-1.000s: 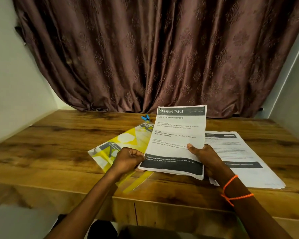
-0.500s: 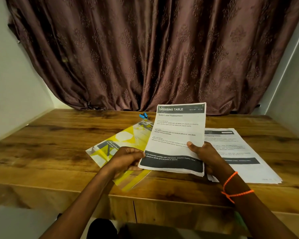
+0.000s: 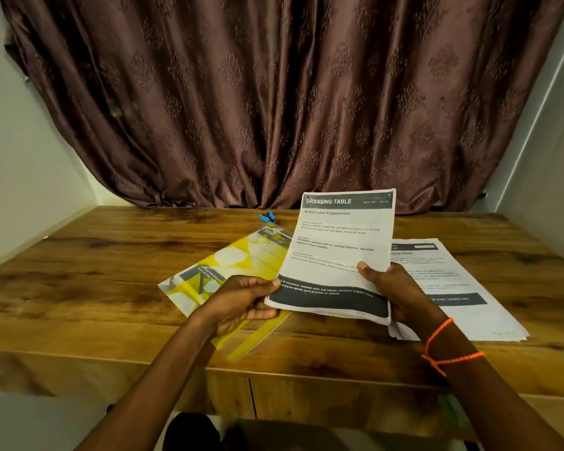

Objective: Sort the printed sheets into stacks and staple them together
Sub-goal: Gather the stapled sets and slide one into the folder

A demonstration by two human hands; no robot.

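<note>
while both hands' grip pinches the raised sheets (image 3: 339,252), yellow packet (image 3: 228,271), stack (image 3: 453,281), blue stapler (image 3: 267,218) lie around.

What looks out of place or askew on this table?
Little. The yellow folder lies crooked, one corner past the table edge. The paper stack at right is slightly fanned. Both hands, left hand and right hand, hold the sheets.

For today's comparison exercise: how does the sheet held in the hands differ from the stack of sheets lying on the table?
The held sheet is lifted and tilted up, pinched by the left hand and right hand; the stack of sheets lies flat on the table, untouched. The held sheet's heading reads DRESSING TABLE; the stack's heading is partly hidden. Both are white prints with dark bands.
</note>
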